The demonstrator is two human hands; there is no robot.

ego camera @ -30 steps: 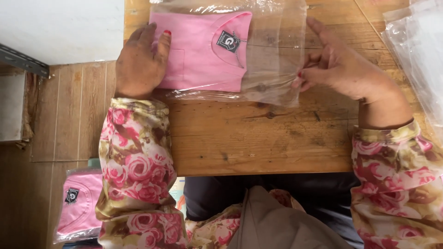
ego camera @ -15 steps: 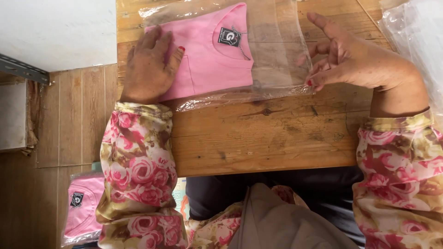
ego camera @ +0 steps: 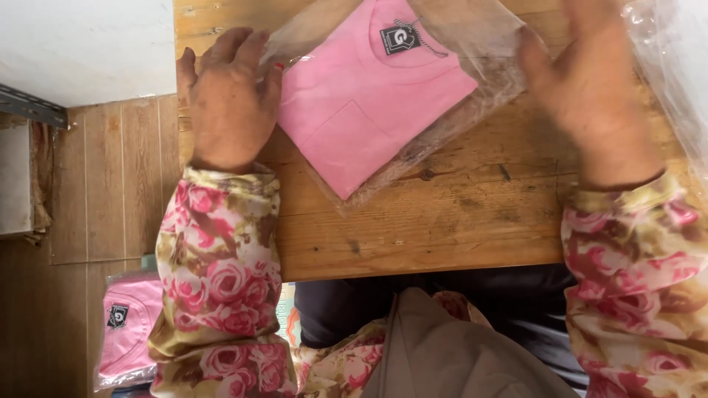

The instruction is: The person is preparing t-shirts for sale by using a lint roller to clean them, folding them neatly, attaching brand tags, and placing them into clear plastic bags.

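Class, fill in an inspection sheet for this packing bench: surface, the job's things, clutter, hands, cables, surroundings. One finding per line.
Surface: wooden table, worn, with dark knots.
Job's things: folded pink shirt inside a clear plastic bag, lying askew on the table.
Clutter: more clear plastic at the right edge.
Hands: left hand flat on the bag's left end; right hand open over its right end, blurred, contact unclear.
Cables: nothing seen.
Surroundings: wood-look floor; another bagged pink shirt lying low on the left beside the person; floral sleeves.
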